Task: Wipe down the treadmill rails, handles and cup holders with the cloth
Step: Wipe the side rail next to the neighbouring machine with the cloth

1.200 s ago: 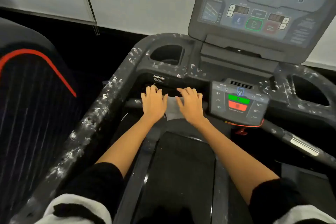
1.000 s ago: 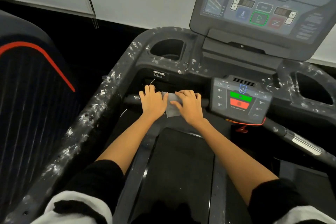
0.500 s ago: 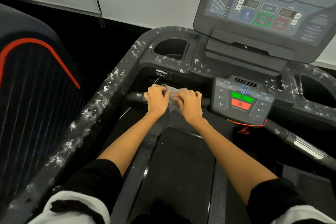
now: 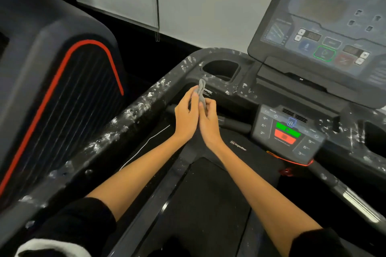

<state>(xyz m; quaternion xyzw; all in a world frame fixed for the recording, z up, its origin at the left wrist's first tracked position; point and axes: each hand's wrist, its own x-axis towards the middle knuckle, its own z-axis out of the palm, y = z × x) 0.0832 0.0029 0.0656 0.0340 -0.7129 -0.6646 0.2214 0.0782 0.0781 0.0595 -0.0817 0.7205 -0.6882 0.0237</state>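
Observation:
A small grey cloth [image 4: 201, 92] is bunched upright between my two hands, above the treadmill's front crossbar handle [image 4: 234, 123]. My left hand [image 4: 187, 115] and my right hand [image 4: 208, 120] are pressed side by side, both pinching the cloth with fingers and thumbs. The left side rail [image 4: 117, 129] is dark and spattered with white specks. The left cup holder [image 4: 221, 69] sits just beyond the cloth. The right cup holder [image 4: 376, 137] is at the frame's right edge, partly cut off.
The console screen [image 4: 325, 27] rises at the upper right. A small control panel [image 4: 286, 133] with green and red buttons sits right of my hands. The belt [image 4: 198, 204] lies below. A neighbouring machine's dark cover [image 4: 52, 89] with a red stripe stands left.
The cloth lay spread flat over the crossbar under both palms; my hands have gathered it, lifted it off the bar and brought it together between them. The view has shifted left.

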